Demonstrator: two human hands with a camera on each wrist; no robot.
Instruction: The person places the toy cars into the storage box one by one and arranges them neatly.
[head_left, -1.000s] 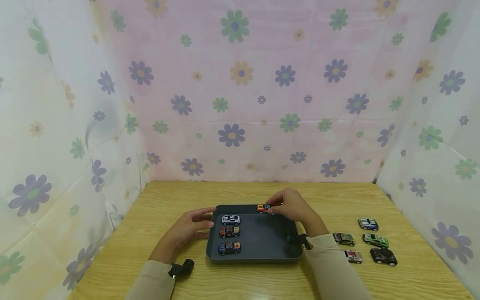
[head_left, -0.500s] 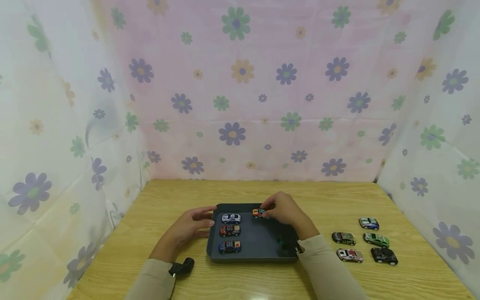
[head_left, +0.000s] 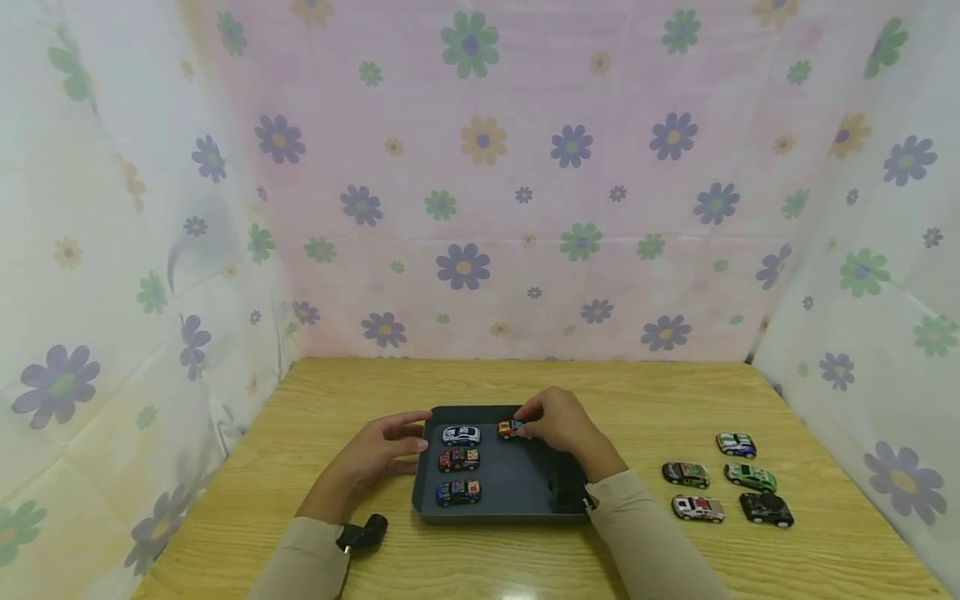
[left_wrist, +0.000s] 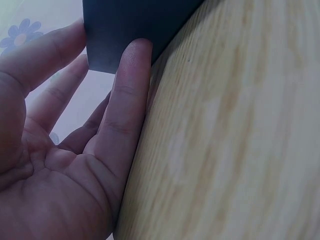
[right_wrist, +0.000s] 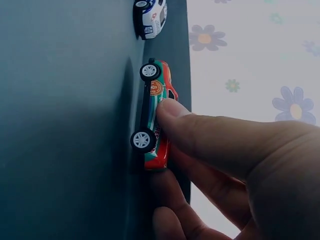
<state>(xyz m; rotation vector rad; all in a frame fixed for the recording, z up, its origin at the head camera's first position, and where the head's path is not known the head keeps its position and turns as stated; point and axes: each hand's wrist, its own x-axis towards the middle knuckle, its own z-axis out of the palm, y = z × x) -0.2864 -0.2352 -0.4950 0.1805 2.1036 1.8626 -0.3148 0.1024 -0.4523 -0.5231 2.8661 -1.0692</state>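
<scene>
My right hand [head_left: 564, 423] pinches an orange and green toy car [right_wrist: 158, 112] between thumb and fingers, close over the floor of a dark grey tray [head_left: 517, 500] near its back wall. In the right wrist view the car's wheels face the tray floor. My left hand [head_left: 378, 452] is at the tray's left side, fingers extended; in the left wrist view its fingertips [left_wrist: 137, 52] touch the tray's outer wall. Inside the tray, along the left, stand a white toy car [head_left: 461, 436], a red toy car [head_left: 459, 460] and a blue toy car [head_left: 459, 492].
On the wooden table [head_left: 510, 562] right of the tray are several more toy cars, among them a black one [head_left: 767, 509], a green one [head_left: 750, 477] and a white and red one [head_left: 698, 507]. A flowered curtain [head_left: 465, 208] surrounds the table at the back and sides.
My right hand has moved left and slightly toward me, carrying the orange and green toy car from the tray's back wall to over its floor. My left hand has stayed put.
</scene>
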